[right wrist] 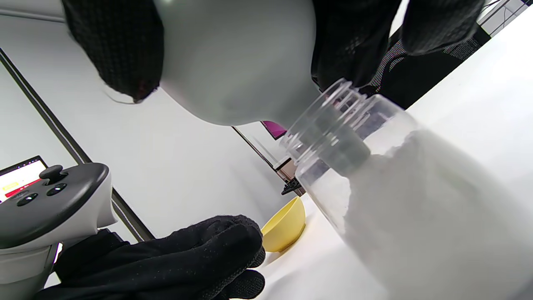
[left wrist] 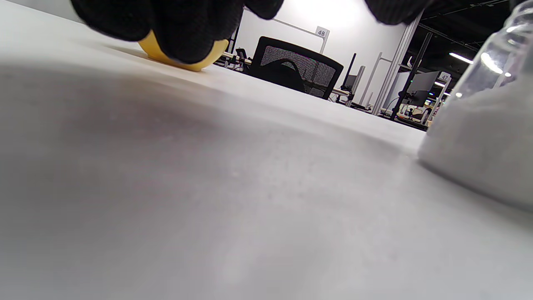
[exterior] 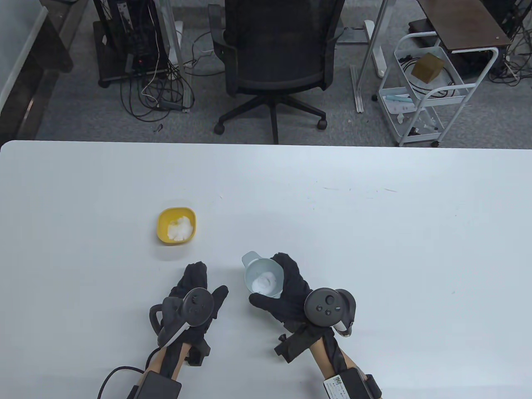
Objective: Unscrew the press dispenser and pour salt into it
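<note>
Right hand (exterior: 291,291) grips a grey funnel (exterior: 262,277) holding salt, its spout set in the clear jar (right wrist: 399,200); left hand (exterior: 195,297) rests flat on the table (exterior: 374,232), fingers relaxed, holding nothing. Beyond sits a yellow bowl (exterior: 176,226) with more salt.

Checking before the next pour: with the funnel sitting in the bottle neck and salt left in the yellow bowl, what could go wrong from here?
1. Salt is heaped in the funnel; it may be clogged, so adding more could overflow.
2. The bottle already looks quite full, leaving little room.
3. Only the right hand holds the funnel; the left hand rests on the table, so the bottle could tip.
</note>
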A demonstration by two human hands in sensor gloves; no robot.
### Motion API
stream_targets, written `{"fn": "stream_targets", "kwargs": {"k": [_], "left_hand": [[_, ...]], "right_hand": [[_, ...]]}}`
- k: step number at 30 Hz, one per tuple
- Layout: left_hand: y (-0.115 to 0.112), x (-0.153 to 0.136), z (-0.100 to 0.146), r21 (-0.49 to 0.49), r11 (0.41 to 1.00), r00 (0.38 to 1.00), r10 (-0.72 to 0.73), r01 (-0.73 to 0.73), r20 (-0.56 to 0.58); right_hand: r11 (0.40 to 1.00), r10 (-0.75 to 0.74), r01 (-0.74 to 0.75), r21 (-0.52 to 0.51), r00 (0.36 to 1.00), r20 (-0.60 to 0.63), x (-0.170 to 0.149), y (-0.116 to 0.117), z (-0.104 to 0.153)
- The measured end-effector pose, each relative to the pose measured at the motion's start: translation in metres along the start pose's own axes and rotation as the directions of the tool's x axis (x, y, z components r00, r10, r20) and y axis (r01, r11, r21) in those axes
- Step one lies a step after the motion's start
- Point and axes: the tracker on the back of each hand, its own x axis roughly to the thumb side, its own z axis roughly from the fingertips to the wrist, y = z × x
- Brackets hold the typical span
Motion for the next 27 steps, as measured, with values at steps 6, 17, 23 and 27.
{"fn": "stream_targets", "kwargs": {"k": [6,17,23,27], "left_hand": [[0.0003,0.0009,0.0006,0.002,1.0,1.0,-0.011,0.011,0.001],[-0.0008,0.0017,0.0008,-0.004,1.0,1.0,-0.015,0.015,0.007],[-0.001,0.0018,0.0007,-0.005,1.0,1.0,-0.012,0.012,0.006],[-0.0011,0.0017,0.0005,-0.005,1.0,1.0,-0.011,0.011,0.005]], "right_hand": [[0.999,-0.011,0.013,0.031,0.998,-0.061,-0.011,0.0058,0.0015],[0.998,-0.052,0.054,0.039,0.997,-0.053,-0.0108,0.0065,0.0011],[0.999,-0.045,0.046,0.029,0.998,-0.047,-0.0099,0.0063,0.0008],[0.999,-0.036,0.038,0.027,0.998,-0.045,-0.0097,0.0063,0.0007]]}}
